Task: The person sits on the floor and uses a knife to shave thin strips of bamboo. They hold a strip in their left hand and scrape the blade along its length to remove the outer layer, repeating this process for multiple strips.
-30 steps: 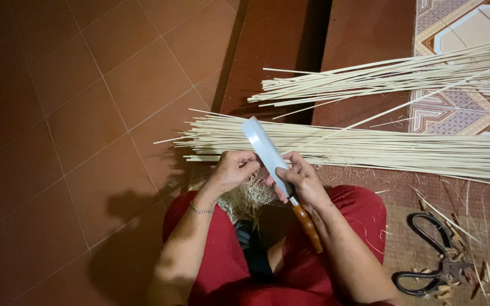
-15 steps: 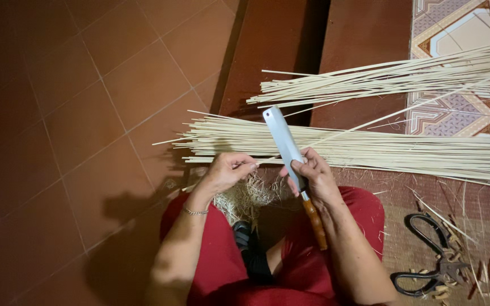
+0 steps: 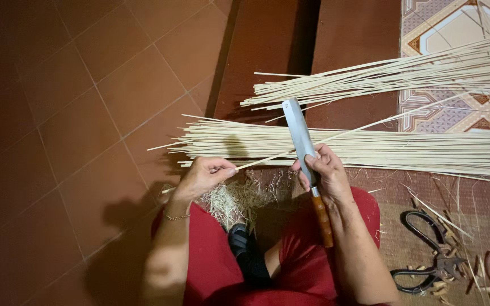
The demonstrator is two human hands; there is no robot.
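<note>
floor: red-brown tiles [image 3: 75,113]. two bundles of pale bamboo strips lie across it, the near bundle [image 3: 404,150] just beyond the hands, the far bundle [image 3: 404,73] past it. a heap of fine shavings [image 3: 239,198] sits between the knees. black shears [image 3: 426,255] lie at right. right hand [image 3: 327,170] clenches a cleaver [image 3: 300,133], blade pointing away. left hand [image 3: 202,175] pinches one single strip [image 3: 341,135], which crosses the blade.

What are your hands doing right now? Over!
Left hand pinching one thin strip. Right hand gripping knife, blade against strip. Shavings piled on lap; nothing blocking.
</note>
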